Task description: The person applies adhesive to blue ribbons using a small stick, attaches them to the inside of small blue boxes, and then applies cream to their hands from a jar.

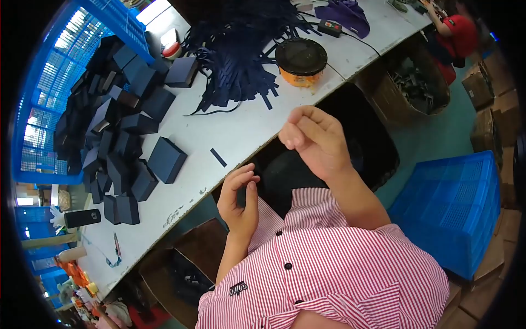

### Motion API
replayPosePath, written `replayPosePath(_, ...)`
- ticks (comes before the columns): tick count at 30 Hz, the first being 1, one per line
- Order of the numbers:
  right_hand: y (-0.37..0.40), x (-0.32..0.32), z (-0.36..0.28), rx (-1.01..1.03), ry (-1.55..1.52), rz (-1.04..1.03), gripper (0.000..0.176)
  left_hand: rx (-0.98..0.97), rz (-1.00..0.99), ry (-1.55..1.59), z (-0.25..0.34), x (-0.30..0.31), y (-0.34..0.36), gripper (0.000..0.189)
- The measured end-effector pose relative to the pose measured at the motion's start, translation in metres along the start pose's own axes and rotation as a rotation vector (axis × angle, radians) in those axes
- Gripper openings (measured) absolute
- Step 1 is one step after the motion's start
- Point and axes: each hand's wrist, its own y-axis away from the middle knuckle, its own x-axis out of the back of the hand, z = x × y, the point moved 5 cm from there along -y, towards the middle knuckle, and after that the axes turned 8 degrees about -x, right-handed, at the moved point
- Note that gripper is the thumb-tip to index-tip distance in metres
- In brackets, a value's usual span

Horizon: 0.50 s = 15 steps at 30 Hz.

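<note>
Left hand [239, 200], right hand [316, 141]: raised near front edge of white bench [246, 126], fingers loosely curled, nothing visibly held.
Short navy paper strip [218, 157]: loose by that edge, near square navy cardboard box [166, 159].
Risk: liable to be swept overboard by a passing wrist.

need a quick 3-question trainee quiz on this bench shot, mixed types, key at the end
1. True or false: the loose dark strip lies on the white table, untouched by the left hand or right hand.
2. What stands beside the heap of dark strips? A. a kettle B. a round tub with a black lid C. a lamp
3. Fill in: the crate beside the person's right arm is ___.
Key: 1 true; 2 B; 3 blue.
</note>
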Motion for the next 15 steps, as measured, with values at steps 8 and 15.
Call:
replayPosePath(8, 0.009, 0.095, -0.020, 0.111, -0.213, -0.194, 0.019, 0.029, -0.103, -0.003, -0.007, -0.018, 0.001, 0.015)
replayPosePath(15, 0.014, 0.092, -0.040, 0.203, 0.194, 0.328, 0.016, 0.036, -0.157, -0.059, -0.010, -0.023, -0.006, 0.013)
